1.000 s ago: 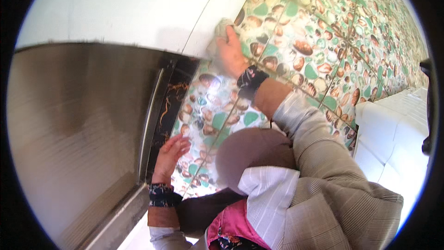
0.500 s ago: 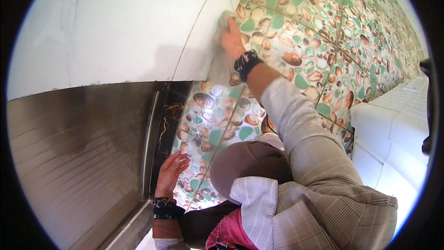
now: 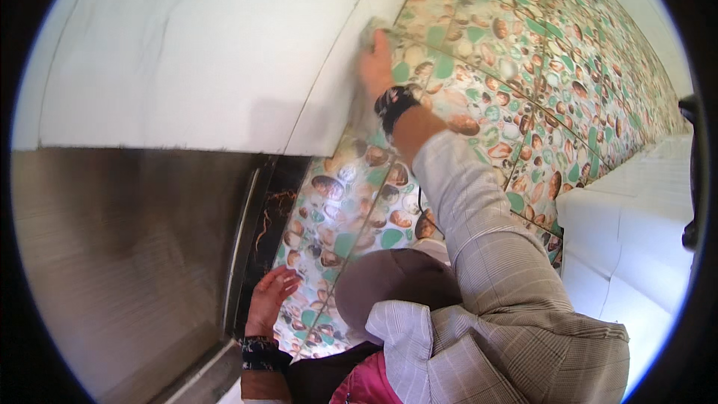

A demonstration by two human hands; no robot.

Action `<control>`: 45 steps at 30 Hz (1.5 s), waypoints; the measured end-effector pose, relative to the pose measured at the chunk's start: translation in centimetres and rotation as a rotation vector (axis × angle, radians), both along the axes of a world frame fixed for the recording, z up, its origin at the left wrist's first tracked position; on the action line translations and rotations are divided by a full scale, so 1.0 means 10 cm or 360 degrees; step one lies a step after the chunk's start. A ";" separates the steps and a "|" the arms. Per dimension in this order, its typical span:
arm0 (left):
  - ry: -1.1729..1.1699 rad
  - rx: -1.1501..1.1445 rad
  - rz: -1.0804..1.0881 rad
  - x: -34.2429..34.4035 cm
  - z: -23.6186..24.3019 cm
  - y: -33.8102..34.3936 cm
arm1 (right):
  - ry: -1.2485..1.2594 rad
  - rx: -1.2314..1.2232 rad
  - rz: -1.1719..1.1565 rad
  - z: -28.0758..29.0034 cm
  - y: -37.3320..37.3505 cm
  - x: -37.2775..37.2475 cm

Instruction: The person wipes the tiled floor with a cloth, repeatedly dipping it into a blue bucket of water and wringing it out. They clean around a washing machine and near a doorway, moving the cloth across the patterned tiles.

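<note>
Right hand point(image 3: 376, 71) grips a blurred, rumpled grey cloth point(image 3: 372, 30) at far centre, where glossy pebble-print tiles point(image 3: 542, 127) meet a smooth white wall point(image 3: 187, 52). Left hand point(image 3: 271, 298), empty, loosely curled, hangs near left by a gold-veined black strip point(image 3: 263, 228).

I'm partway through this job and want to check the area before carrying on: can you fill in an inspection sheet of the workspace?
Surface: tiled floor with a pebble pattern in green, brown and white; glare at lower left.
Job's things: greyish cloth near the wall's foot, blurred.
Clutter: white object at the right; kind unclear.
Hands: right hand on the cloth, grip unclear; left hand open, nothing seen in it.
Cables: thin dark line by the brown-clad knee; cannot tell whether cable.
Surroundings: white wall at upper left, brownish panel below, black strip beside the panel.
</note>
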State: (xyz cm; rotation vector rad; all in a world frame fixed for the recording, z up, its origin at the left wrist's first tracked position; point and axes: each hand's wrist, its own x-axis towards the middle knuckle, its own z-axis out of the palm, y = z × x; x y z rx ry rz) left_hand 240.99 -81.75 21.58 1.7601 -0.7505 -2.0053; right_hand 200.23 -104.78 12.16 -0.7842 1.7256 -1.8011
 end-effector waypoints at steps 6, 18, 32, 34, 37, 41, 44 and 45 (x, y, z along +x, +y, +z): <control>-0.0005 -0.0049 -0.0011 -0.05 0.03 0.00 | -0.0288 0.0206 0.0449 -0.31 0.51 0.59; 0.0013 -0.0090 -0.0152 -0.08 0.15 -0.06 | 0.0572 -0.0572 0.0664 0.92 1.13 1.17; 0.0278 -0.0079 0.0032 -0.18 0.21 0.01 | -0.0405 0.0016 0.1379 0.75 1.38 1.26; 0.0696 -0.0083 0.0344 -0.40 0.20 -0.02 | -0.0532 0.0202 0.1894 1.00 1.48 1.34; 0.0734 -0.0006 0.0427 -0.64 0.22 -0.14 | -0.0267 0.0374 0.3119 1.19 1.52 1.39; 0.0589 0.0031 0.0207 -0.31 0.43 -0.23 | -0.0328 0.0707 0.2802 1.09 1.43 1.35; 0.0392 -0.0084 0.0199 0.45 0.77 -0.10 | -0.0449 0.0845 0.2416 0.96 1.41 1.21; 0.0226 -0.0148 0.0243 0.71 0.89 0.01 | -0.0367 0.0875 0.2459 0.92 1.39 1.17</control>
